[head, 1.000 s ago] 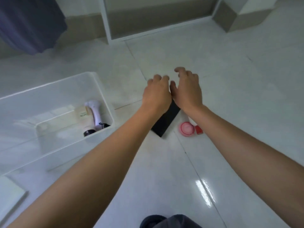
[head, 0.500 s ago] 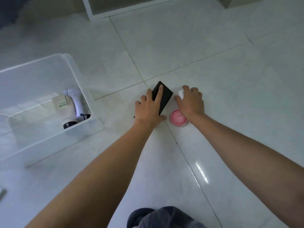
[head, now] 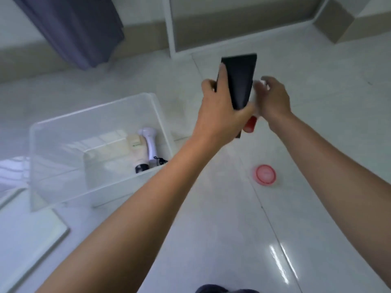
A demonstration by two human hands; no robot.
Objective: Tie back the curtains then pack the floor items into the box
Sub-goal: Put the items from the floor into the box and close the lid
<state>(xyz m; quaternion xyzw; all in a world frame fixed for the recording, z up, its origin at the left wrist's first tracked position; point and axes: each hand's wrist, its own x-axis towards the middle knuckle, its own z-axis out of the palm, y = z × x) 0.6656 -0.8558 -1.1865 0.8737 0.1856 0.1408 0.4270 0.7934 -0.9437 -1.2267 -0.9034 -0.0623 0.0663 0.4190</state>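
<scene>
My left hand [head: 220, 111] grips a flat black rectangular item [head: 241, 81], raised above the floor. Close beside it, my right hand [head: 273, 100] holds a small white item with a red end [head: 250, 124], mostly hidden behind the hands. A pink round lid [head: 265, 174] lies on the floor tiles below my right forearm. The clear plastic box [head: 63, 127] stands on the floor to the left, holding a cream tube [head: 138, 153] and a white handheld device [head: 151, 144].
A dark grey curtain [head: 78, 28] hangs at the top left. A white frame [head: 171, 26] runs along the far wall. A white flat lid [head: 27, 229] lies on the floor at the lower left. Dark fabric [head: 224, 289] shows at the bottom edge.
Both hands have risen off the floor, the left lifting the black item and the right lifting the white and red one. The pink lid stayed on the floor. The view tilted up.
</scene>
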